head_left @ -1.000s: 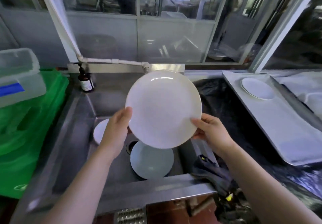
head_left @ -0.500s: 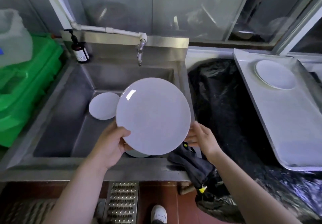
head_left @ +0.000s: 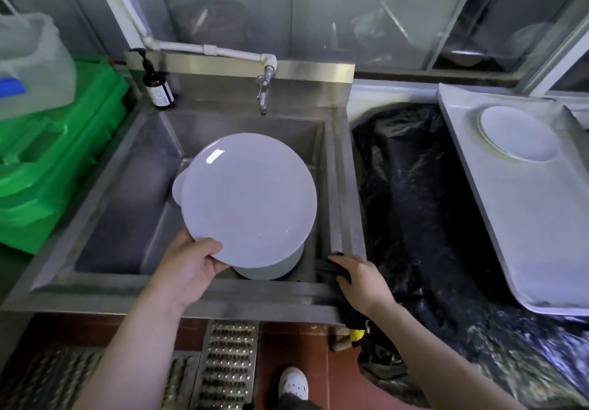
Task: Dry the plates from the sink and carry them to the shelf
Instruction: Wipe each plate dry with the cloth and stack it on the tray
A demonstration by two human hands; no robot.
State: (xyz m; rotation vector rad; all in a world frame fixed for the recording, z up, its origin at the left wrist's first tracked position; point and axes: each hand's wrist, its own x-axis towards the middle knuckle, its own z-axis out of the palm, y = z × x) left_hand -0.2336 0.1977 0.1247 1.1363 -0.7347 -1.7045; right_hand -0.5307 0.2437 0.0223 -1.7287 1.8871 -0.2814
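Observation:
A large white plate (head_left: 250, 199) is held above the steel sink (head_left: 127, 192) by my left hand (head_left: 191, 263), which grips its near-left rim. Two more plates lie in the sink under it: one (head_left: 271, 271) shows at the near edge and one (head_left: 178, 186) peeks out at the left. My right hand (head_left: 358, 277) rests on a dark cloth (head_left: 352, 320) draped over the sink's front right corner, fingers curled on it. Another white plate (head_left: 519, 133) lies on the white tray (head_left: 526, 218) at the right.
A tap (head_left: 263, 90) hangs over the sink's back wall, with a brown pump bottle (head_left: 157, 86) at the back left. Green crates (head_left: 54, 141) stand to the left. A black plastic bag (head_left: 411, 192) fills the space between sink and tray. A floor grate (head_left: 228, 365) lies below.
My right hand has let go of the plate and dropped onto the dark cloth at the sink corner. My left hand alone now holds the plate. The view tilted further down.

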